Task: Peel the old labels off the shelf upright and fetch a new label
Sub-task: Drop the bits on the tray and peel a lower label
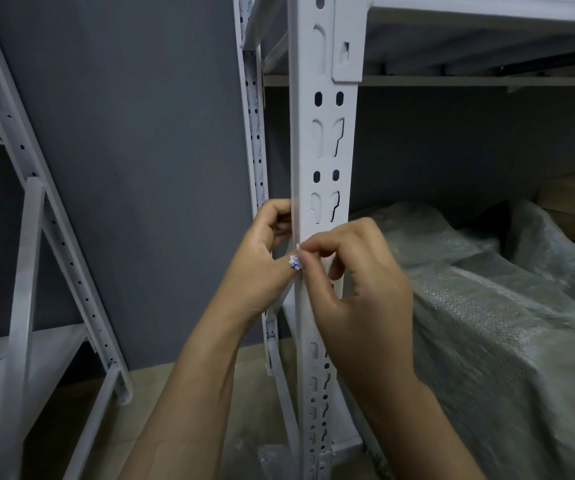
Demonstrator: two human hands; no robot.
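one head-worn wide-angle view, looking forward and down from close range; the white slotted shelf upright [320, 188] stands dead ahead, both hands meeting against it mid-frame.

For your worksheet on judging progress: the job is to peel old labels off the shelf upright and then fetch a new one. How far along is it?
Done: the shelf upright looks bare above the hands. In hand: the right hand pinches a crumpled white-and-blue label scrap at the upright's edge, while the left hand steadies the post. Left: finishing this peel and fetching a new label; none is in view.
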